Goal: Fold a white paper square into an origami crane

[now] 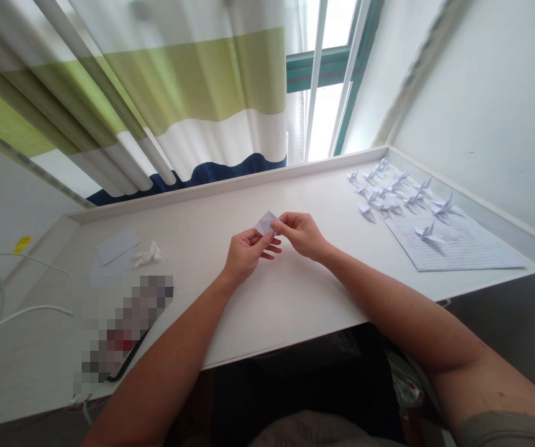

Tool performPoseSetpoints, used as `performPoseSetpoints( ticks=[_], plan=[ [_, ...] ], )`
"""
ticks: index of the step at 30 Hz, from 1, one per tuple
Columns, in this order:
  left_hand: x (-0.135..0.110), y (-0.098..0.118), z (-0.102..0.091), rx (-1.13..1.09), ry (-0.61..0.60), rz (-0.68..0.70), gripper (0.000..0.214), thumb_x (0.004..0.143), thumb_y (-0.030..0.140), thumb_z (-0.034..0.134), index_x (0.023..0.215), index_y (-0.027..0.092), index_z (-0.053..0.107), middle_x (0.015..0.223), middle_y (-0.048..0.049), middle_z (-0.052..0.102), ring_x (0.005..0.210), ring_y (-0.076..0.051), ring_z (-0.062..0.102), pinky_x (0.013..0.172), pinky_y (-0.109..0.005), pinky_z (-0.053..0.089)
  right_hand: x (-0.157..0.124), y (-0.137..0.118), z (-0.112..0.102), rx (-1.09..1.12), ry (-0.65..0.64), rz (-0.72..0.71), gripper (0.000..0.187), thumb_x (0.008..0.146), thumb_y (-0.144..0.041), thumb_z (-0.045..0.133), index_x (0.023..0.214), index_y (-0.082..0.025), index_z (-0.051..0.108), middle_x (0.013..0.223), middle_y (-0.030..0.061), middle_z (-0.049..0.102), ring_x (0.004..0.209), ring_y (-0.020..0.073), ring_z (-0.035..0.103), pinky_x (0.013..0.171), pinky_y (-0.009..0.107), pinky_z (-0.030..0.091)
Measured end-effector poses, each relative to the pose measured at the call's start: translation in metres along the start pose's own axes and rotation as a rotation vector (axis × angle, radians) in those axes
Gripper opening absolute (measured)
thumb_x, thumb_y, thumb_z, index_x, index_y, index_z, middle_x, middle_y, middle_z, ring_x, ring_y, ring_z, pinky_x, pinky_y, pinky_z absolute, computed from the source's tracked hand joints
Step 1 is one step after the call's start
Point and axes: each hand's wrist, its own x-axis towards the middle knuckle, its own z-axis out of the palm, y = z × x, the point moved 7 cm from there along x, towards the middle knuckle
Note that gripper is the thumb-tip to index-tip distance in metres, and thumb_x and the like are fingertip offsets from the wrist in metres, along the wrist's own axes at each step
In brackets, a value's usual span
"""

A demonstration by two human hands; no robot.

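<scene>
A small folded sheet of white paper (266, 223) is held up over the middle of the desk, its shape roughly a square with crease lines. My left hand (245, 253) pinches its lower left side, with the other fingers spread loosely beneath. On the right edge, my right hand (302, 233) grips the paper between thumb and forefinger. Several folded white paper cranes (391, 191) stand in a group at the far right of the desk. One more crane (428, 233) rests on a lined, written sheet (463, 251).
Flat white paper pieces (117, 248) and a crumpled tissue (148, 254) lie on the left. Nearer me is a blurred-out phone-like object (130, 332), with white cables (25, 313) beside it. A raised rim (230, 186) borders the white desk (267, 323); curtains hang behind.
</scene>
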Motion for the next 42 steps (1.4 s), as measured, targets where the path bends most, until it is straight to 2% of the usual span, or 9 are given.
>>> performPoseSetpoints(
  ticks=[9, 14, 21, 27, 31, 37, 42],
  plan=[
    [0.000, 0.001, -0.001, -0.076, 0.020, -0.025, 0.047, 0.076, 0.054, 0.092, 0.090, 0.013, 0.076, 0.085, -0.0113, 0.082, 0.075, -0.025, 0.080, 0.064, -0.033, 0.062, 0.001, -0.005, 0.004, 0.102, -0.081, 0.030, 0.047, 0.082, -0.064, 0.082, 0.075, -0.018, 0.072, 0.074, 0.0016, 0.069, 0.073, 0.0151, 0.061, 0.073, 0.031, 0.050],
    [0.002, -0.001, -0.004, -0.106, 0.009, -0.038, 0.048, 0.074, 0.056, 0.093, 0.086, 0.013, 0.075, 0.089, -0.0119, 0.083, 0.076, -0.025, 0.081, 0.064, -0.033, 0.061, 0.000, 0.003, 0.006, 0.046, -0.114, 0.069, 0.049, 0.081, -0.065, 0.082, 0.078, -0.018, 0.071, 0.075, 0.0022, 0.070, 0.071, 0.0154, 0.061, 0.066, 0.030, 0.045],
    [0.003, -0.007, -0.003, -0.099, -0.025, -0.075, 0.049, 0.075, 0.056, 0.093, 0.088, 0.012, 0.075, 0.095, -0.0151, 0.084, 0.080, -0.027, 0.081, 0.065, -0.034, 0.061, -0.001, 0.001, 0.004, 0.005, -0.086, 0.090, 0.042, 0.081, -0.056, 0.082, 0.070, -0.019, 0.067, 0.067, 0.0004, 0.067, 0.064, 0.0140, 0.057, 0.061, 0.028, 0.041],
    [0.004, -0.007, -0.004, -0.077, -0.014, -0.073, 0.049, 0.075, 0.057, 0.092, 0.089, 0.012, 0.076, 0.093, -0.0158, 0.083, 0.082, -0.029, 0.081, 0.065, -0.035, 0.061, 0.002, 0.000, -0.001, 0.042, -0.005, 0.069, 0.033, 0.083, -0.049, 0.079, 0.074, -0.018, 0.073, 0.074, 0.0035, 0.074, 0.074, 0.0163, 0.065, 0.074, 0.031, 0.053],
    [0.003, -0.006, -0.003, -0.049, -0.008, -0.079, 0.050, 0.076, 0.057, 0.091, 0.094, 0.012, 0.077, 0.090, -0.0150, 0.083, 0.080, -0.028, 0.081, 0.064, -0.033, 0.061, 0.003, -0.001, -0.003, 0.039, 0.004, 0.045, 0.027, 0.083, -0.043, 0.078, 0.073, -0.018, 0.074, 0.074, 0.0034, 0.075, 0.075, 0.0169, 0.066, 0.077, 0.033, 0.055],
    [0.002, 0.001, -0.006, 0.016, 0.057, 0.009, 0.055, 0.080, 0.066, 0.084, 0.099, 0.014, 0.074, 0.098, -0.0124, 0.083, 0.075, -0.024, 0.080, 0.058, -0.030, 0.061, 0.001, -0.001, 0.003, 0.024, -0.080, 0.043, 0.023, 0.087, -0.038, 0.073, 0.077, -0.018, 0.079, 0.078, 0.0039, 0.078, 0.077, 0.0178, 0.068, 0.078, 0.034, 0.054],
    [0.003, -0.001, -0.007, 0.014, 0.079, 0.031, 0.056, 0.082, 0.067, 0.082, 0.098, 0.014, 0.073, 0.094, -0.0118, 0.081, 0.073, -0.023, 0.079, 0.056, -0.029, 0.060, 0.000, -0.001, 0.004, 0.000, -0.098, 0.030, 0.024, 0.091, -0.039, 0.072, 0.080, -0.019, 0.080, 0.080, 0.0032, 0.078, 0.078, 0.0174, 0.067, 0.081, 0.035, 0.054]
  ],
)
